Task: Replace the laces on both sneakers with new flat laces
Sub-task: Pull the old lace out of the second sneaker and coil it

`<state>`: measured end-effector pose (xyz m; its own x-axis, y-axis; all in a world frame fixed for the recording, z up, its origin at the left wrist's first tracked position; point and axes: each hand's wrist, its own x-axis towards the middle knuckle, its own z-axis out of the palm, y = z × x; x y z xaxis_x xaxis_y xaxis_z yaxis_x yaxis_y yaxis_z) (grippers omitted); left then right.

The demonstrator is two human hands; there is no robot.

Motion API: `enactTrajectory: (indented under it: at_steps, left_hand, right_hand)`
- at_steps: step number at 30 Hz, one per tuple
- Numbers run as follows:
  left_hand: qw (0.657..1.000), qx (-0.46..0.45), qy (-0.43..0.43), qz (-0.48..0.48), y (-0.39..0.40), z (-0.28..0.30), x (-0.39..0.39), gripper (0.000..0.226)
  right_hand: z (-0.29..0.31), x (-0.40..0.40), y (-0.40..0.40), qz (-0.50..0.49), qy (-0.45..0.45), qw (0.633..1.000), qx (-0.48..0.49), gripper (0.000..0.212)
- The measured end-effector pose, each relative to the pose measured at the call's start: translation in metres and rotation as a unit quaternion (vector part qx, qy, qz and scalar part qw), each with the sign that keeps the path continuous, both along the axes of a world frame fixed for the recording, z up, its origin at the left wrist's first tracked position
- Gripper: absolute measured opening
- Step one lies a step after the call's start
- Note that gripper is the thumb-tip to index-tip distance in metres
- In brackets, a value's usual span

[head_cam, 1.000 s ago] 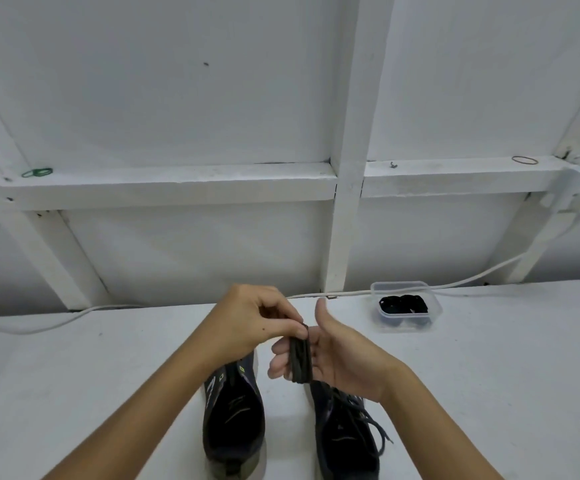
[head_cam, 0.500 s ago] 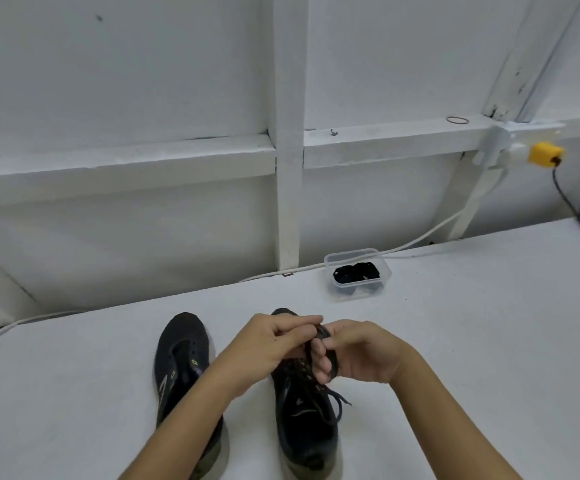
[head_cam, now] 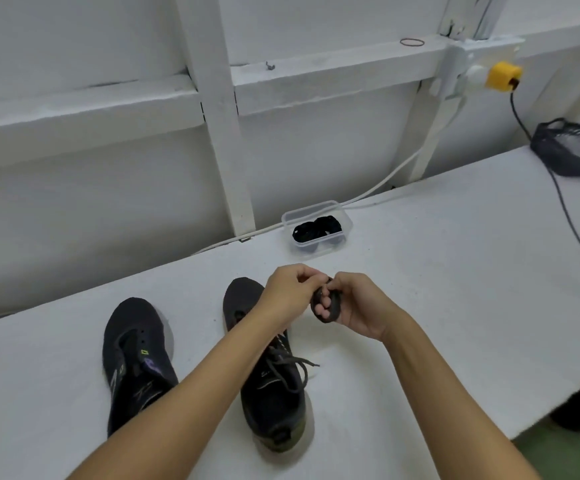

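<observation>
Dark flat lace coil (head_cam: pixel 330 308) looped round R hand (head_cam: pixel 361 306); L hand (head_cam: pixel 286 294) pinching end.

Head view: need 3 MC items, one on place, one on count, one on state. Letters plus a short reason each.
1. Where does the clear container stand?
A. Between the two sneakers
B. On the table near the wall, beyond the hands
C. On the ledge beside the yellow plug

2. How many sneakers are on the table?
A. One
B. Two
C. Three

3. What state is the left sneaker in?
A. Fully laced and tied
B. No lace through its visible eyelets
C. Lying upside down

Key:
1 B: it sits at the table's far edge, past both hands.
2 B: the left sneaker and the right sneaker stand side by side.
3 B: its eyelets show bare, while the right sneaker carries a tied lace. The left hand and right hand both have a grip on the coiled lace.
</observation>
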<state>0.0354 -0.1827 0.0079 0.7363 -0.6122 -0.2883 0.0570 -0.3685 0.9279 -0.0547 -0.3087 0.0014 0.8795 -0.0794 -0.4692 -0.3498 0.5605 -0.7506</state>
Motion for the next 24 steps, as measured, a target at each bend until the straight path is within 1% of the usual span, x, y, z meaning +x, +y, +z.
enactTrajectory:
  at_steps: [3,5,7,9,10,12,13,14,15,17,18,22,23,24]
  left_hand:
    - [0.999,-0.011,0.027,-0.044,-0.018,-0.002,0.009,0.009]
    - [0.997,-0.013,0.033,-0.068,-0.026,-0.005,0.014,0.008]
    - [0.997,-0.01,0.027,-0.066,-0.032,-0.009,0.017,0.006]
    - [0.999,-0.002,0.019,-0.049,-0.037,-0.013,0.019,0.007]
    - [0.999,0.008,0.013,-0.039,-0.039,-0.015,0.02,0.007]
    - [0.999,0.035,0.004,-0.024,-0.043,-0.018,0.021,0.008]
    - [0.999,0.051,-0.001,-0.017,-0.046,-0.02,0.021,0.008]
    - [0.997,0.069,-0.01,-0.014,-0.049,-0.022,0.02,0.008]
    - [0.996,0.089,-0.028,-0.014,-0.052,-0.023,0.02,0.008]
    - [0.988,0.13,-0.08,-0.028,-0.059,-0.025,0.018,0.01]
    - [0.983,0.148,-0.1,-0.036,-0.061,-0.025,0.016,0.009]
    - [0.959,0.229,-0.152,-0.075,-0.064,-0.027,0.012,0.009]
    - [0.955,0.24,-0.157,-0.078,-0.063,-0.027,0.013,0.009]
    - [0.955,0.24,-0.157,-0.078,-0.062,-0.027,0.014,0.01]
  right_hand:
    - [-0.004,0.0,-0.01,-0.057,-0.005,0.998,0.015,0.02]
    - [-0.008,-0.002,-0.017,-0.076,-0.007,0.997,-0.015,0.02]
    - [-0.013,-0.006,-0.025,-0.08,-0.011,0.996,-0.046,0.024]
    - [-0.016,-0.009,-0.03,-0.075,-0.015,0.995,-0.062,0.023]
    - [-0.017,-0.008,-0.032,-0.076,-0.008,0.994,-0.082,0.019]
    - [-0.02,-0.005,-0.033,-0.105,0.034,0.982,-0.156,0.002]
    - [-0.024,-0.003,-0.034,-0.129,0.069,0.967,-0.21,0.011]
    - [-0.028,-0.001,-0.035,-0.153,0.103,0.945,-0.271,0.02]
    - [-0.031,-0.001,-0.035,-0.166,0.128,0.917,-0.339,0.025]
    - [-0.035,0.0,-0.035,-0.154,0.139,0.865,-0.458,0.021]
    - [-0.037,0.001,-0.035,-0.142,0.137,0.845,-0.497,0.017]
    - [-0.043,0.001,-0.03,-0.068,0.137,0.782,-0.605,0.015]
    - [-0.043,0.001,-0.028,-0.058,0.133,0.772,-0.619,0.015]
    - [-0.044,0.0,-0.027,-0.059,0.126,0.77,-0.623,0.014]
